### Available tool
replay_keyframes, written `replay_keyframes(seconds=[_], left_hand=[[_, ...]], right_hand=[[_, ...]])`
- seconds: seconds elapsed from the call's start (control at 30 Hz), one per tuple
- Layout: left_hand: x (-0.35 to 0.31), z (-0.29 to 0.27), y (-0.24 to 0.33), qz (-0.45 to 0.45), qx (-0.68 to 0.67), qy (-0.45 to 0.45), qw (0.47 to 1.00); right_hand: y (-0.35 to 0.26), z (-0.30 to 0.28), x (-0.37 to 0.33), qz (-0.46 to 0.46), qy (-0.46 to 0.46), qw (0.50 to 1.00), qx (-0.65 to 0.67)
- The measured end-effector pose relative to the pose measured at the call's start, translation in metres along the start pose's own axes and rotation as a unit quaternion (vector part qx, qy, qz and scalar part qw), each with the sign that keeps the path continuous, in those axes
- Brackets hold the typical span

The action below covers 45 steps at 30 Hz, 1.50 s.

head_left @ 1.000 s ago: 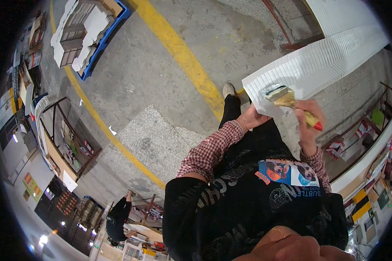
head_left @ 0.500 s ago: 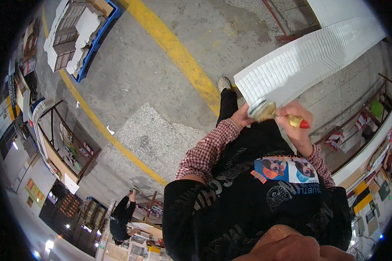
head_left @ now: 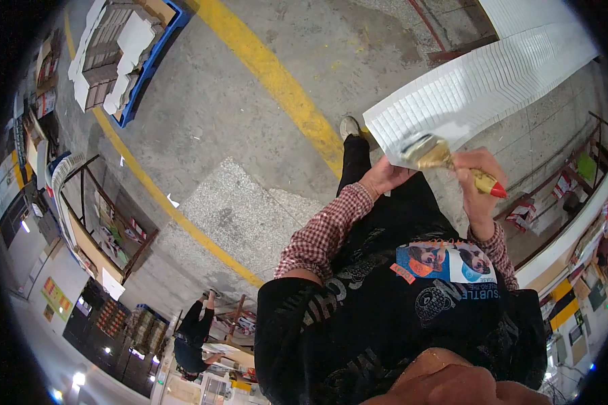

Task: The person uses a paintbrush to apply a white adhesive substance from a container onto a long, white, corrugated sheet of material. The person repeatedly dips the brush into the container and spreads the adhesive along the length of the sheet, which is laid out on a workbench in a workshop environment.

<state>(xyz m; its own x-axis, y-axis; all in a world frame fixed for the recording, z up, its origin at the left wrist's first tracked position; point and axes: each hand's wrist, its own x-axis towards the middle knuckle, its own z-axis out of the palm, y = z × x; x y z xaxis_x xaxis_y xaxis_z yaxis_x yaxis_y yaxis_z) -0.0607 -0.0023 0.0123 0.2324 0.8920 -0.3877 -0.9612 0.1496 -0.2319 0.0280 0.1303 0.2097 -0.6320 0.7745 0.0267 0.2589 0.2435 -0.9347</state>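
A long row of overlapping white sheets, fanned like shingles, reaches from the upper right to just in front of me. My left hand is at its near edge, with fingers curled in and the edge seemingly gripped; the fingertips are partly hidden. In my right hand is a flat paintbrush with a yellow, red-tipped handle, my fingers closed round the handle. The brush's bristle end points left, over the near end of the sheets, and is blurred by motion. Whether the bristles touch the sheets I cannot tell.
A blue pallet with stacked flat cardboard stands at the far left. Yellow lines cross the concrete floor. Metal-framed tables stand left and right. Another person works at the lower left.
The brush and my right hand have moved slightly right. My left hand has stayed nearly in place by the sheets' edge.
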Motion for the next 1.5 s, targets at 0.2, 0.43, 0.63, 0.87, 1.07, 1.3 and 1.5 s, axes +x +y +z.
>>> replay_keyframes(seconds=[0.2,0.43,0.63,0.87,1.07,1.3,1.5], left_hand=[[-0.018,-0.02,-0.001,0.006,0.059,-0.067,0.996],[-0.003,-0.012,-0.004,0.01,-0.005,-0.01,1.0],[-0.021,-0.029,-0.004,0.014,0.17,-0.029,0.985],[-0.015,-0.033,-0.001,0.011,0.016,-0.048,0.999],[0.001,-0.008,0.006,0.048,0.05,-0.055,0.996],[0.003,-0.013,0.009,0.038,0.063,-0.029,0.997],[0.002,-0.003,0.007,0.054,0.065,-0.018,0.996]], right_hand=[[-0.027,0.013,-0.015,0.072,-0.164,0.982,0.057],[-0.017,0.013,-0.004,0.001,-0.039,0.999,-0.002],[-0.017,0.018,-0.016,0.046,-0.091,0.989,0.108],[0.009,0.029,-0.011,0.062,-0.092,0.981,0.158],[0.031,-0.016,0.005,0.034,0.047,0.994,0.092],[0.063,-0.003,0.022,0.038,0.045,0.998,-0.014],[0.041,-0.007,0.006,0.059,0.037,0.992,0.103]])
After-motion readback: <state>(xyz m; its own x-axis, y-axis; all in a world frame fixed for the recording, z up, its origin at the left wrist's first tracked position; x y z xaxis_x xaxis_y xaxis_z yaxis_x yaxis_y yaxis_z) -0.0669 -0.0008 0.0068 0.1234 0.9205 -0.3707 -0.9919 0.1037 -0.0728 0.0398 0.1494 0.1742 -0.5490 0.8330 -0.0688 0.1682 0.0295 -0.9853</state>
